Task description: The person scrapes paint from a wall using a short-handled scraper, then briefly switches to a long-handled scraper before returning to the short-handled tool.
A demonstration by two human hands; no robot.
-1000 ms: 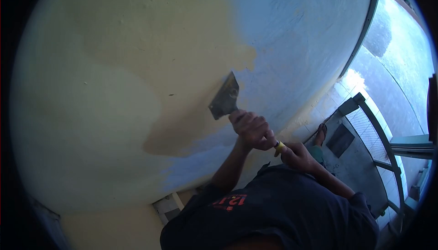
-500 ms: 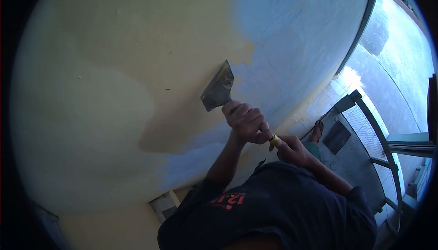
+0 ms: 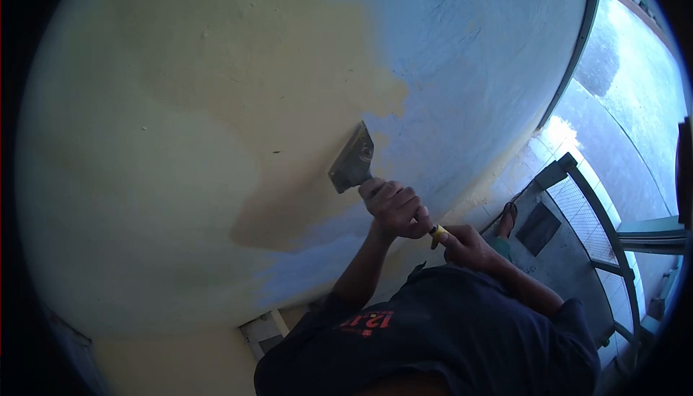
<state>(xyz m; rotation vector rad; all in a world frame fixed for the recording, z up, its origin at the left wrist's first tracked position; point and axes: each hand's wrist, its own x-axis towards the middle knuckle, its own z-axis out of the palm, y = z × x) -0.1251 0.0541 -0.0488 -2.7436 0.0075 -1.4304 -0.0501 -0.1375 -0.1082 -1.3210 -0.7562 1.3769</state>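
Note:
My left hand (image 3: 397, 210) is closed around the upper handle of a scraper, just behind its broad metal blade (image 3: 354, 159). The blade's edge lies at or very near the wall (image 3: 195, 201), over the beige paint close to the blue patch. Behind it, my right hand (image 3: 469, 248) is closed on the rear end of the handle, where a yellow part (image 3: 438, 232) shows between the hands. My fingers cover most of the handle.
Blue paint (image 3: 447, 57) borders the beige on the right. A low metal gate or rail with mesh (image 3: 577, 197) stands at the lower right. A dark mat (image 3: 538, 228) lies on the floor near my sandalled foot (image 3: 510, 217).
The scraper and both hands have moved slightly downward along the wall. My view has shifted a little, and both hands keep their hold.

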